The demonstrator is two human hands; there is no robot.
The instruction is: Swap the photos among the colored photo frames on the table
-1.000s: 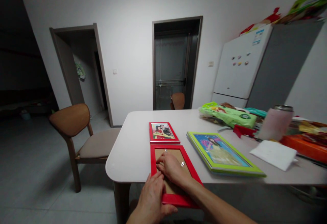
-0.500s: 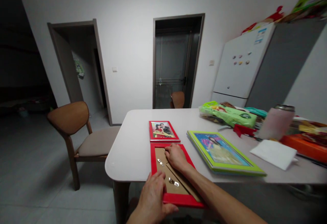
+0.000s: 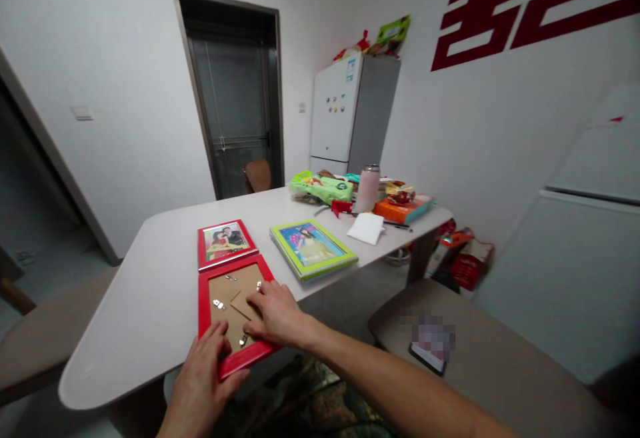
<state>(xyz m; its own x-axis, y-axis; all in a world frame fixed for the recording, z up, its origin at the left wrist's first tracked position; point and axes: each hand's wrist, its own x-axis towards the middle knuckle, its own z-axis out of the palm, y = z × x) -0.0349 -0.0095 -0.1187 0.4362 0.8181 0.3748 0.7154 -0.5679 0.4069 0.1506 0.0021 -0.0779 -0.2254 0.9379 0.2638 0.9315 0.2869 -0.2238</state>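
A red picture frame lies face down at the near edge of the white table, its brown backing board and small metal clips showing. My left hand presses on the frame's near edge with its fingers flat on the backing. On the right side of the backing rests my right hand, fingers stretched toward a clip. Just beyond lies a smaller red frame with a photo of a couple. To its right sits a green frame with a photo facing up.
At the table's far right end are a green snack bag, a pink flask, an orange box and a white paper. A fridge stands behind. A bench with a phone is at right.
My head has turned right, so the fridge wall and bench now show. My right hand has slid from the frame's far edge back to its right side. My left hand stays on the near edge.
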